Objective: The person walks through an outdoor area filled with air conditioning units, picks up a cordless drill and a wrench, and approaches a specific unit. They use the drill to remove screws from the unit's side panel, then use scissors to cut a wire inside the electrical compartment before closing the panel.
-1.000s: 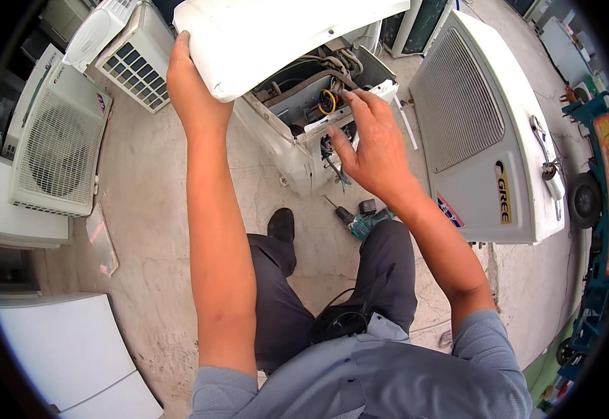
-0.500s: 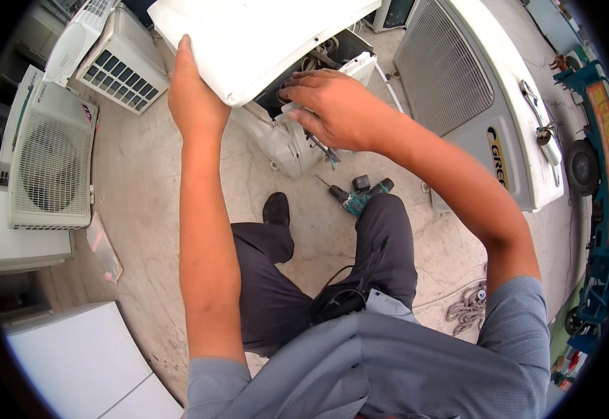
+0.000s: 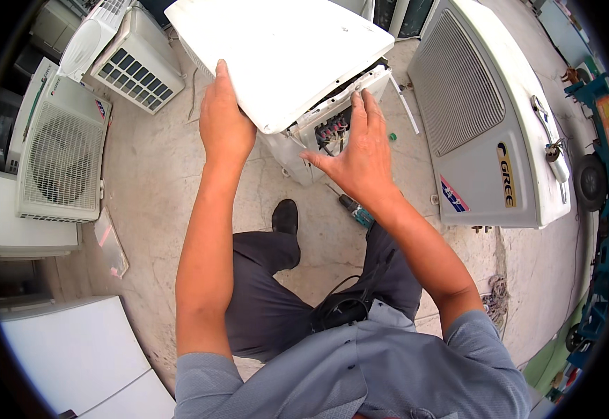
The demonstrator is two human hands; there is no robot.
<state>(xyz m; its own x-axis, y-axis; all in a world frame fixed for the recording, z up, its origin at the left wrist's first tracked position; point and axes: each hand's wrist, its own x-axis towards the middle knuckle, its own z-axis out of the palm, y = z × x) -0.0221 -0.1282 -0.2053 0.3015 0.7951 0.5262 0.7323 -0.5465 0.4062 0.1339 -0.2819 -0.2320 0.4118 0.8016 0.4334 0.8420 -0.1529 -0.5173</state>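
A white top cover (image 3: pixel 287 59) sits slightly askew over an air-conditioner outdoor unit, with a dark gap along its right edge. My left hand (image 3: pixel 226 126) holds the cover's left edge near the front corner; some of its fingers are hidden. Against the unit's white side panel (image 3: pixel 308 134) my right hand (image 3: pixel 369 150) is spread, thumb apart, fingertips at the panel's upper rim just below the cover. Between thumb and fingers shows a wiring terminal block (image 3: pixel 332 129) with coloured wires. A teal and black cordless drill (image 3: pixel 355 209) lies on the floor below, partly hidden by my right forearm.
A large white outdoor unit (image 3: pixel 479 119) stands at the right, a wrench (image 3: pixel 540 112) on it. More units (image 3: pixel 60 153) line the left side. White panels (image 3: pixel 84 356) lie lower left. A teal wheeled cart (image 3: pixel 598 167) is at the far right. A small green piece (image 3: pixel 392 137) lies on the floor.
My right hand has come out of the unit's interior and spread against the side panel. The cover now sits lower over the unit, and the terminal block has come into sight.
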